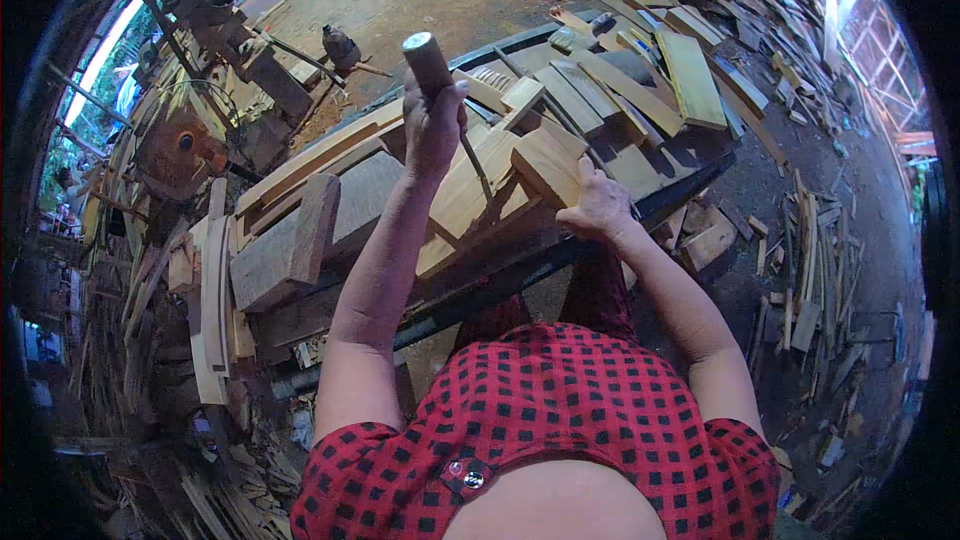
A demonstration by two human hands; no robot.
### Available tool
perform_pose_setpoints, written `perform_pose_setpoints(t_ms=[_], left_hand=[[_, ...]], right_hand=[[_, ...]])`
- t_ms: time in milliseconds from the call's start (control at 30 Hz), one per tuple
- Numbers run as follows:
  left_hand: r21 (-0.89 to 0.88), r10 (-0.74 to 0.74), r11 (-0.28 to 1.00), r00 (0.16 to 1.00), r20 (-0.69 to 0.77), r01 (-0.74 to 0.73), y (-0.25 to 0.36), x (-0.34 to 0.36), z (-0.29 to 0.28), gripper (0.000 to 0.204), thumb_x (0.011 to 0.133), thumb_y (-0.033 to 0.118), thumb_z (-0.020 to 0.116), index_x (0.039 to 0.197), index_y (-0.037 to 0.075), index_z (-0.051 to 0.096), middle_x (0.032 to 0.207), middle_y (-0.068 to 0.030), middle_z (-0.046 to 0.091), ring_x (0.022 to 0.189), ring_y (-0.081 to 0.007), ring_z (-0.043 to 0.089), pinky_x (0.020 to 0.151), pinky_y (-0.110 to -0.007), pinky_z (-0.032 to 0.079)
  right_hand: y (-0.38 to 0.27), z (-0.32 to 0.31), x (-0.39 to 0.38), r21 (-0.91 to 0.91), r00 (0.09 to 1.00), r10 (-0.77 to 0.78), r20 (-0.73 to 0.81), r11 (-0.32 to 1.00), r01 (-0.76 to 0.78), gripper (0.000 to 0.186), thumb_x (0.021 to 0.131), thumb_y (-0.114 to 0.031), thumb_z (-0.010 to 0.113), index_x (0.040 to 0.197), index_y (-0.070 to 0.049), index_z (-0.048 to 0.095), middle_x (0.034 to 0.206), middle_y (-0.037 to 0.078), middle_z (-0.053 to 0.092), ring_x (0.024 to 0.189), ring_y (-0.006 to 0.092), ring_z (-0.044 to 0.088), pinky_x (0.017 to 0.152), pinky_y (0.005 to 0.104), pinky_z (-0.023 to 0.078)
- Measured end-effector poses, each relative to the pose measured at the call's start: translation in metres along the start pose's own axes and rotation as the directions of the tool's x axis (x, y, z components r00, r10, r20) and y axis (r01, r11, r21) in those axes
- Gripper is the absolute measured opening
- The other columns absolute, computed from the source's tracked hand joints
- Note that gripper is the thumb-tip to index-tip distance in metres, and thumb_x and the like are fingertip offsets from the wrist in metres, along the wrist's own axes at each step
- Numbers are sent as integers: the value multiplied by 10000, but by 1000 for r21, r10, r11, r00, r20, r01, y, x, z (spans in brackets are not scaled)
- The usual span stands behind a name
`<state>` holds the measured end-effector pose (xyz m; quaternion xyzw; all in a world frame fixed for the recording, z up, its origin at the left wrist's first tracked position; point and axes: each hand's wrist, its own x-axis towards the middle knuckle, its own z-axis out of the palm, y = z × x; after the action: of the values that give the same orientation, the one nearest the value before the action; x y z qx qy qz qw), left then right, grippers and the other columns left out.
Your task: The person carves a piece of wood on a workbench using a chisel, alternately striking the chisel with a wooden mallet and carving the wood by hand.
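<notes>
My left hand [434,130] is closed round the thick wooden handle of a chisel [428,62], held upright. Its thin metal blade slants down, and the tip is at a pale wooden board [478,178] on the workbench; whether it touches the wood I cannot tell. To the right, my right hand [600,204] is closed on the near end of a light-brown wooden block [547,166]. That block is tilted over the board, close beside the blade. Part of the grip is hidden under my palm.
The dark-edged workbench [690,184] bears several planks and offcuts, including a yellowish board [690,80] at the far right. Thick grey timbers [270,250] lie on the left. A rusty machine [182,148] stands further left. Scrap wood [805,260] is heaped on the floor at right.
</notes>
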<state>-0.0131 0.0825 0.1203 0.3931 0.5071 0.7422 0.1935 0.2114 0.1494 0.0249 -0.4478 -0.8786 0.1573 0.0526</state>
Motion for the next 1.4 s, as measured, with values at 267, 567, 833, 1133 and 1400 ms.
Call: perform_pose_setpoints(t_ms=[267, 567, 833, 1133, 1400], left_hand=[[296, 299, 917, 953, -58, -269, -7, 0, 3, 275, 783, 129, 733, 879, 78, 481, 648, 11, 532, 507, -63, 511, 461, -231, 413], [83, 155, 986, 976, -152, -144, -16, 13, -11, 253, 791, 101, 691, 910, 56, 472, 596, -20, 561, 461, -81, 554, 397, -218, 446], [112, 172, 982, 961, -218, -150, -16, 20, -9, 247, 780, 88, 690, 892, 54, 472, 590, -26, 565, 461, -89, 561, 407, -226, 453], [147, 175, 978, 962, -209, -145, -19, 20, -11, 252, 777, 97, 693, 880, 49, 469, 589, -25, 558, 461, -91, 560, 416, -234, 459], [127, 144, 985, 965, -218, -119, -22, 15, -2, 311, 803, 88, 654, 989, 35, 411, 684, -45, 541, 468, -96, 545, 409, -235, 454]], right_hand=[[0, -1, 0, -16, 1000, -5, 7, 1000, 5, 789, 596, -444, 772, 1134, -28, 373, 1006, 232, 603, 922, 373, 632, 788, 453, 529], [-2, -3, -2, 21, 1000, 6, 24, 1000, -7, 793, 588, -409, 777, 1153, -23, 376, 1009, 235, 599, 927, 385, 625, 796, 459, 524], [2, 2, -1, 35, 999, -28, -17, 999, 29, 812, 588, -412, 793, 1155, -11, 371, 1002, 240, 594, 912, 390, 627, 779, 461, 524], [0, 0, -3, 91, 999, -17, -34, 996, 20, 788, 573, -350, 716, 1189, 10, 381, 1010, 275, 584, 911, 444, 603, 801, 488, 498], [12, 1, 7, 83, 999, -34, 11, 996, 33, 833, 540, -421, 764, 1171, -3, 415, 961, 243, 615, 900, 414, 613, 781, 450, 497]])
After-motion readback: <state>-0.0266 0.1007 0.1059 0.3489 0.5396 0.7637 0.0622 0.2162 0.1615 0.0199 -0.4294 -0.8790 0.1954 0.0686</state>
